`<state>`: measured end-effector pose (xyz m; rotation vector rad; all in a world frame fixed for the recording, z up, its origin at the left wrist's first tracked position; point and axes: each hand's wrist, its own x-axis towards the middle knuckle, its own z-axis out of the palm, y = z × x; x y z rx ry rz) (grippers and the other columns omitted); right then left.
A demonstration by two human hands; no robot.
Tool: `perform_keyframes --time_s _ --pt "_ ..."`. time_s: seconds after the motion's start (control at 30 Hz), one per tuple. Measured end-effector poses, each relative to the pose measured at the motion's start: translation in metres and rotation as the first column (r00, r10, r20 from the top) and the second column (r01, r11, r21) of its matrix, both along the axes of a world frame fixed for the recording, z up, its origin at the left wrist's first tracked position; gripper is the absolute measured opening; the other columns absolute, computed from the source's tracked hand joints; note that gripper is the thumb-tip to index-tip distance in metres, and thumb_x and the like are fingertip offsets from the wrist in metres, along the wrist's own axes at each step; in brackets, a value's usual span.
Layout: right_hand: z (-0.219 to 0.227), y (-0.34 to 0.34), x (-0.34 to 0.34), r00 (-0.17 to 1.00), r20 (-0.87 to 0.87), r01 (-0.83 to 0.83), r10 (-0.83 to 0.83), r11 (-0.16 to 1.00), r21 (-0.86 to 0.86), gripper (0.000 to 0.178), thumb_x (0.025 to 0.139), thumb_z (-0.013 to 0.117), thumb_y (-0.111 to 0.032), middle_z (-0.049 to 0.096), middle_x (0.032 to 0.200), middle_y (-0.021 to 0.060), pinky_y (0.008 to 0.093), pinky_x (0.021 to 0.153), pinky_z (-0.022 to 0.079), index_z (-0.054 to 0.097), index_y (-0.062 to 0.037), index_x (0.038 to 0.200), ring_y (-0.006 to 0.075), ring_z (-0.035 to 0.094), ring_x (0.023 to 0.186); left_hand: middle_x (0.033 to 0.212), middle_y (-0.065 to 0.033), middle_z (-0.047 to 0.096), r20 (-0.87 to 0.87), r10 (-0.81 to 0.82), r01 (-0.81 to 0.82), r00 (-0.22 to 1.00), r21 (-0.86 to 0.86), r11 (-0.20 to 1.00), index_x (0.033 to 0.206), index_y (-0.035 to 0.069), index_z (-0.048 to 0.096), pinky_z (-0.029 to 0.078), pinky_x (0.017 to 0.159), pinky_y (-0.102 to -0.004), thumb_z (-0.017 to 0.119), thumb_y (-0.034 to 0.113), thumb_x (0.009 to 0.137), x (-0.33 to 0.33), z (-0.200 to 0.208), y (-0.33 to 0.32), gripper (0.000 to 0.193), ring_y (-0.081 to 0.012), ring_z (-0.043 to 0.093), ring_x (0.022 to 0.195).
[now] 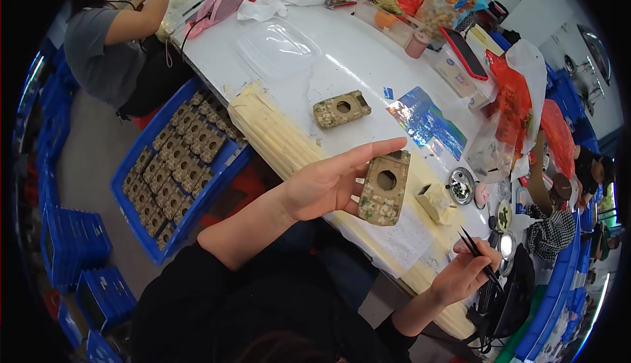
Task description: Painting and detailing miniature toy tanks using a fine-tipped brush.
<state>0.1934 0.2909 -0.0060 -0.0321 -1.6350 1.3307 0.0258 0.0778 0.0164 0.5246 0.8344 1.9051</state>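
My left hand (328, 182) is closed on a camouflage-coloured toy tank hull (384, 195) with a round hole in its top, held up over the table's near edge. The thumb lies stretched along the hull's far end, and the other fingers pass behind it. Lower right, my right hand (470, 271) grips black tweezers (478, 258), their thin tips pointing up and away from me. Another tank hull (342, 108) of the same kind lies on the white table beyond my left hand. A holographic sheet (428, 121) lies to the right of that hull.
A blue crate (158, 254) filled with several tank hulls stands left of the table. Along the near edge runs a cream-coloured covering (279, 133). A clear plastic lid (279, 47), a red phone (464, 52) and a round metal dish (460, 185) sit around. A person (112, 47) works at far left.
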Motion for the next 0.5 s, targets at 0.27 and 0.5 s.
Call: perform_keyframes --time_s 0.27,0.5 --pt "-0.009 0.009 -0.005 0.968 -0.005 0.249 -0.250 0.961 0.117 0.032 0.102 0.038 -0.031 0.053 0.073 0.0104 0.0258 0.062 0.037 0.050 -0.0014 0.100 0.0159 0.047 0.065 0.136 -0.0129 0.044 0.013 -0.002 0.003 1.000 -0.010 1.000 0.148 0.009 0.018 0.047 0.095 -0.0397 0.026 0.046 0.100 -0.001 0.000 0.005 0.061 -0.0322 0.053 0.118" --pt "-0.012 0.010 -0.005 0.963 -0.044 0.267 -0.264 0.933 0.243 0.031 0.101 0.038 -0.030 0.055 0.072 0.0117 0.0263 0.061 0.038 0.051 -0.0012 0.101 0.0166 0.048 0.065 0.136 -0.0164 0.043 0.048 0.047 -0.046 0.998 -0.024 0.999 0.150 0.018 0.011 0.047 0.095 -0.0449 0.023 0.047 0.100 -0.007 -0.005 0.013 0.059 -0.0384 0.050 0.119"
